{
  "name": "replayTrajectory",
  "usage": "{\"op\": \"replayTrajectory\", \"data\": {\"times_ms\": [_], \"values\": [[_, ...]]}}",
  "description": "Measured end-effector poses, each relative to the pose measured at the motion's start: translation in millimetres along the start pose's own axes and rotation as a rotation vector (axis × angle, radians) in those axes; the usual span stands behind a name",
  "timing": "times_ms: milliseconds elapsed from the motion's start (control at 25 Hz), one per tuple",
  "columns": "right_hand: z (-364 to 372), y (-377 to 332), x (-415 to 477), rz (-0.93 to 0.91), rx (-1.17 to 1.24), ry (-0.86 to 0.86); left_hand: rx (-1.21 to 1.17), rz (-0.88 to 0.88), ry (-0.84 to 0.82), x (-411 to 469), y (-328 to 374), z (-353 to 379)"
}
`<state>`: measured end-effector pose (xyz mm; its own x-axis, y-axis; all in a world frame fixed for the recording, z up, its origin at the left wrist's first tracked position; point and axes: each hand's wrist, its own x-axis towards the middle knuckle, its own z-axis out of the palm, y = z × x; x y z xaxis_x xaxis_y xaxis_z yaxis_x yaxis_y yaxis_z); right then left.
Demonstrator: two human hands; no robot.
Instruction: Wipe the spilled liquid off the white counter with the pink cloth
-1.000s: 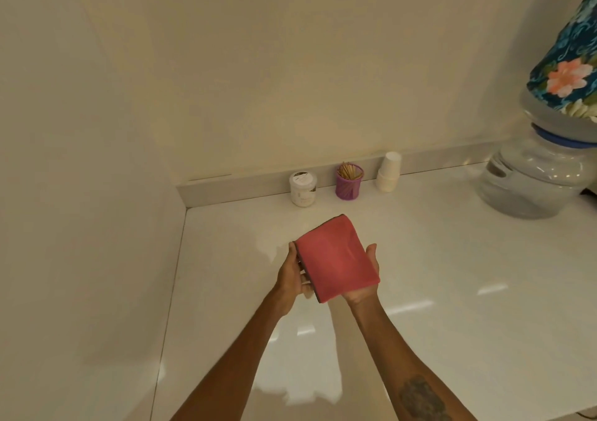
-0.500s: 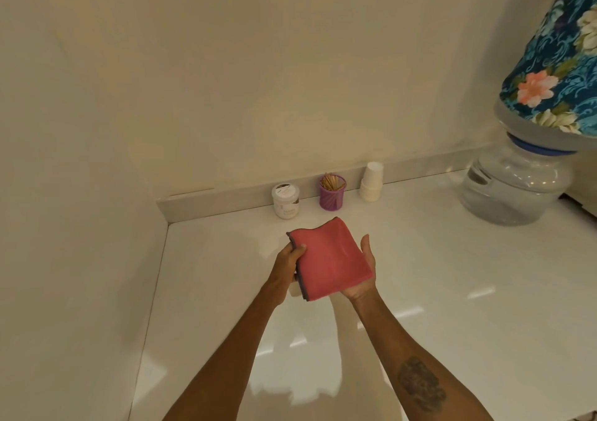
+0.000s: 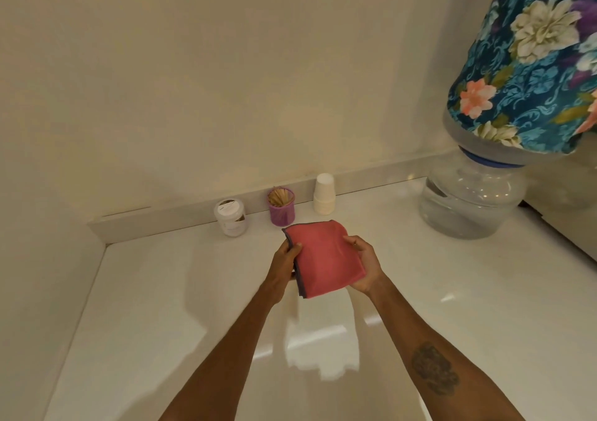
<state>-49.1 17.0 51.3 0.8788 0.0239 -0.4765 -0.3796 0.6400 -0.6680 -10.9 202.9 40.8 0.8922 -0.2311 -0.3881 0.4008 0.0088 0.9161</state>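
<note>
A folded pink cloth (image 3: 323,259) with a dark edge is held above the white counter (image 3: 168,291), in the middle of the view. My left hand (image 3: 284,262) grips its left edge, thumb on top. My right hand (image 3: 366,264) holds its right side, fingers curled over the top. Both hands are off the surface. The glossy counter shows reflections; I cannot make out spilled liquid on it.
Along the back wall stand a white lidded jar (image 3: 230,217), a purple holder of wooden sticks (image 3: 281,210) and a stack of white cups (image 3: 324,194). A water bottle with a floral cover (image 3: 529,74) sits upturned on a clear base (image 3: 468,204) at right.
The camera view has shifted left and down, so the dispenser looms larger. My right hand has moved from under the cloth to gripping its right side; my left thumb now rests on top.
</note>
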Motion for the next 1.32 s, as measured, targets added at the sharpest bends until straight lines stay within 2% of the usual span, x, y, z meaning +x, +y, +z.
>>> {"op": "replayTrajectory", "data": {"times_ms": [120, 440, 840, 960, 1080, 1320], "values": [[-46, -30, 19, 0.061, -0.057, -0.008, 0.033, 0.008, -0.028, 23, 1, 44], [-157, -120, 44, -0.001, -0.146, 0.050, 0.107, 0.029, -0.127, 89, -3, 160], [-209, -169, 81, 0.071, -0.292, 0.194, 0.272, 0.029, -0.129, 157, -29, 229], [-206, -160, 88, 0.004, -0.540, 0.324, 0.411, 0.030, -0.090, 161, -38, 235], [-203, -149, 97, -0.113, -0.838, 0.474, 0.426, 0.034, -0.025, 158, -40, 236], [-185, -136, 88, -0.237, -1.219, 0.731, 0.482, 0.054, 0.039, 149, -34, 217]]}}
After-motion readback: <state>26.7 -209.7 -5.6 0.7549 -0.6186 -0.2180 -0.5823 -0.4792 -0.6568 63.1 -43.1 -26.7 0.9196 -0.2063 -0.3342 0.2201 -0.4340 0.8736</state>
